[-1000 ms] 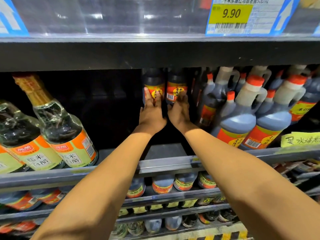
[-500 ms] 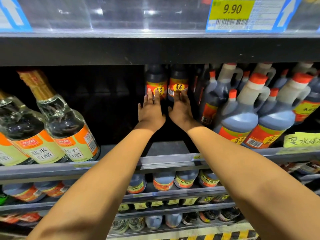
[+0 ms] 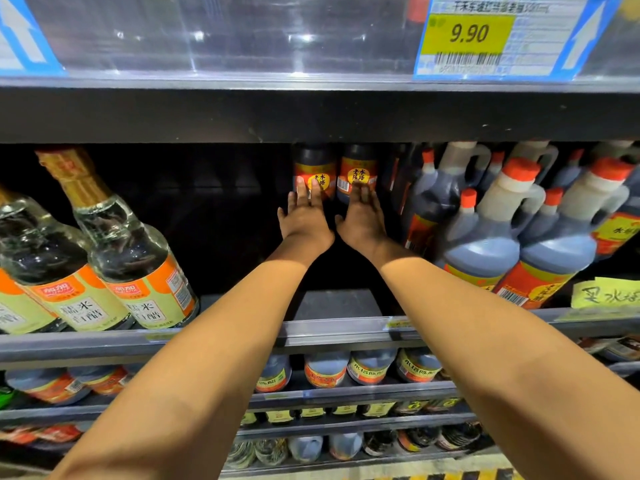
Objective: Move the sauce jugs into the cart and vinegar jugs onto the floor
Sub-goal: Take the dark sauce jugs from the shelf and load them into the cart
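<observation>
Two dark jugs with orange and yellow labels stand side by side deep at the back of the middle shelf. My left hand reaches in with straight fingers, its fingertips touching the label of the left dark jug. Beside it, my right hand lies flat with its fingertips on the front of the right dark jug. Neither hand curls round a jug. The tops of both jugs are hidden by the shelf above.
Clear glass vinegar bottles with orange labels stand at the left. Dark handled jugs with orange caps crowd the right. The shelf rail runs under my forearms. More bottles fill the lower shelves. A 9.90 price tag hangs above.
Both hands have slid down from the jugs' labels to their lower fronts, and the fingers have straightened. The view has shifted slightly upward.
</observation>
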`<state>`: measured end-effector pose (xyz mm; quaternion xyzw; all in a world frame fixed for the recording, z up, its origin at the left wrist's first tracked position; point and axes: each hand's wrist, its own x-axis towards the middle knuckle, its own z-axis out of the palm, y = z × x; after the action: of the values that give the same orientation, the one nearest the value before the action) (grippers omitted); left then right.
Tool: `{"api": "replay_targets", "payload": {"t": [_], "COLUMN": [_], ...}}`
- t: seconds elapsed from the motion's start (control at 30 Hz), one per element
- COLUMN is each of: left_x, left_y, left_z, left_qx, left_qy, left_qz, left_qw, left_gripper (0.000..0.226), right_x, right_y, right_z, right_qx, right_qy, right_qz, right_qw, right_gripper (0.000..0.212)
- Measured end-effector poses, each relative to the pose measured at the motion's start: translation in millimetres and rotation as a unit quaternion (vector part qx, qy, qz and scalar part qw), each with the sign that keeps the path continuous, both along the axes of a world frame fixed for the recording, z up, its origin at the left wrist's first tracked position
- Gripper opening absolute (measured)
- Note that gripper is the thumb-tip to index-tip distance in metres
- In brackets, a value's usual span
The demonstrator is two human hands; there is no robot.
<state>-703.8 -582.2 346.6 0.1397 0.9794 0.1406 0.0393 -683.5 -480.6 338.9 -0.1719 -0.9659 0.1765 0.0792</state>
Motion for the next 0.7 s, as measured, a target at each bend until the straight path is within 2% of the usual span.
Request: {"api": "replay_targets", "payload": {"t": [0.27,0.43,0.57,0.7], "left_x": [-4,26,58,99], "left_y": [-5,-24,-47,-81], "left_z": [11,8,17,36], "left_qx": [-0.025,-0.034,-0.104,-0.121], "left_qy": [-0.032,-0.004,-0.01,0.0], "left_qz": [-0.004,-0.057,-0.103,-0.147], "left_qw": [0.999,0.998,0.989,0.982], "left_gripper": [0.099,0.088,0.08,0.073], "right_x": [23,47,79,127], "right_y": [2,-9,-25,-43], "right_z": [-5,-2,17,35], "right_qx": [-0.004,0.018,0.04,0.111], "right_qy": [-0.014,-0.047,-0.112,-0.083], "right_qz": [0.019,0.023,0.051,0.088], "right_qw": [1.0,0.998,0.992,0.986], "right_gripper": [0.082,0.082,0.081,0.075]}}
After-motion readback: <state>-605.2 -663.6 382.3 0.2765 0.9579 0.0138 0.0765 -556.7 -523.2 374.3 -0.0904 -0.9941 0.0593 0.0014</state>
